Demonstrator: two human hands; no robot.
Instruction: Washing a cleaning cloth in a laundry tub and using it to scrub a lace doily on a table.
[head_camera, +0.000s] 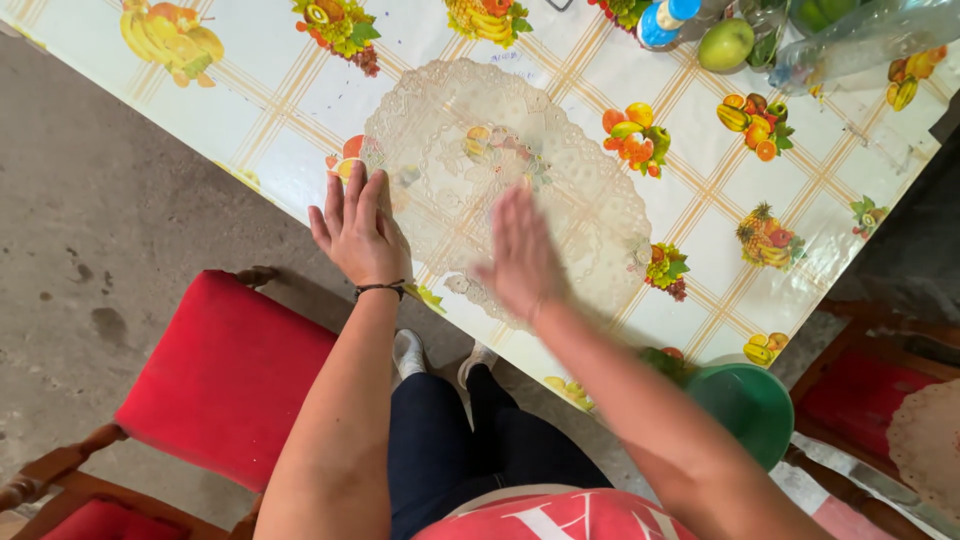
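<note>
Pressing flat, the left hand (358, 232) lies with fingers spread on the near left edge of a clear lace-patterned doily (505, 185), while the right hand (522, 258), blurred with motion, sweeps open-palmed over the doily's near middle; neither grip pinches anything, both are open and flat. The doily sits on the fruit-printed tablecloth (250, 110) that covers the counter, close to the near edge and lying over the grid pattern. The likeliest trouble, as I judge it, is the doily sliding or bunching: the cloth looks glossy, so a fast sweep from the right hand could drag the thin lace toward the edge or fold a scallop under unless the left hand pins it firmly. A hard push might also shift the tablecloth itself and disturb the things at the far end, where a green apple (726, 43), a bottle with a blue cap (662, 22) and a clear plastic bag (850, 40) stand near each other. A red chair (225, 375) and a green bucket (745, 405) stand below the edge, where a slipped doily could fall.
</note>
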